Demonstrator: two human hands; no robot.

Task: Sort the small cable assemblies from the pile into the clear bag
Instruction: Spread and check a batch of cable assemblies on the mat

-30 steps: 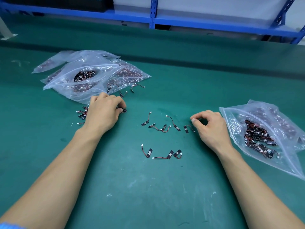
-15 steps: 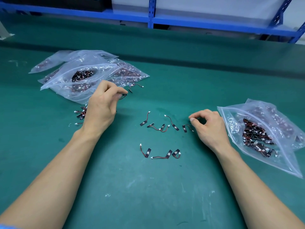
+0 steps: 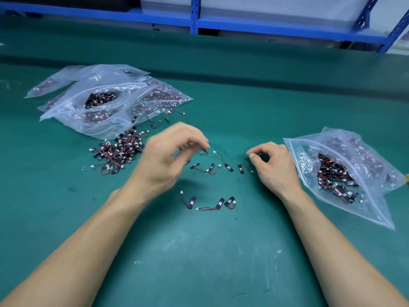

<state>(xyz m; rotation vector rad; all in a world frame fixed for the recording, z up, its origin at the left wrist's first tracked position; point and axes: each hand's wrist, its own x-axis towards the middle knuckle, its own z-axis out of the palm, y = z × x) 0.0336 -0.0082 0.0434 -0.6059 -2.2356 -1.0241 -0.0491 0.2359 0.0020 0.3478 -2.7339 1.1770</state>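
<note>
A pile of small cable assemblies (image 3: 117,152), black tabs with red-black wires and white plugs, lies on the green mat at left. My left hand (image 3: 170,154), blurred by motion, hovers right of the pile and pinches one cable assembly (image 3: 203,151) at its fingertips. Two loose rows of cable assemblies (image 3: 212,168) (image 3: 208,203) lie between my hands. My right hand (image 3: 274,167) rests on the mat with loosely curled fingers, holding nothing, beside a single assembly (image 3: 243,168). The clear bag (image 3: 363,209), partly filled, lies open just right of that hand.
Several more clear bags (image 3: 104,103) of the same parts are heaped at the back left, with a few loose assemblies (image 3: 155,118) at their edge. A blue shelf frame (image 3: 194,18) runs along the far side of the mat.
My left hand left the pile, uncovering it, and swung right toward the middle rows with an assembly pinched. The right hand stayed in place.
</note>
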